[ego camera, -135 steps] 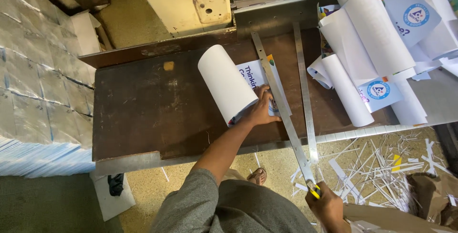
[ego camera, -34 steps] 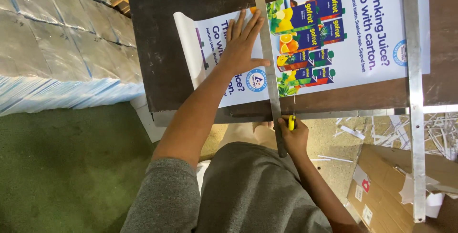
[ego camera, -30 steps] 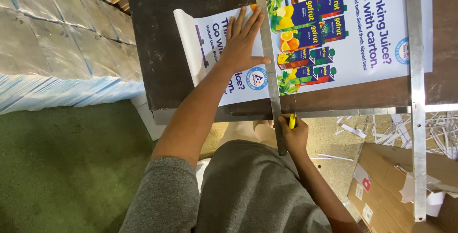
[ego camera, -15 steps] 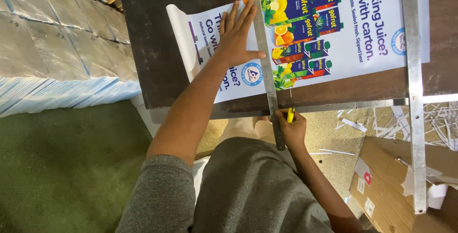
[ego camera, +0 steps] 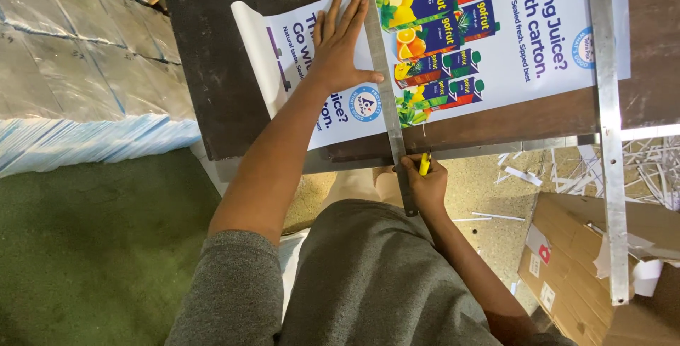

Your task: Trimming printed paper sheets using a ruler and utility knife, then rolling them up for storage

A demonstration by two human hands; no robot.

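Note:
A white printed poster with pictures of juice cartons lies flat on a dark wooden table. A long metal straightedge crosses the poster from top to the near edge. My left hand presses flat on the poster, fingers spread, thumb against the straightedge. My right hand sits just past the table's near edge, closed around a small yellow cutter held beside the straightedge's right side.
A second metal bar lies across the table at the right. Stacks of wrapped white sheets stand at the left on green flooring. A cardboard box and paper offcuts lie on the floor at the right.
Earlier the poster was a roll; it is now spread flat. Over the last second my view shifted slightly; both hands stay in place on the poster and cutter.

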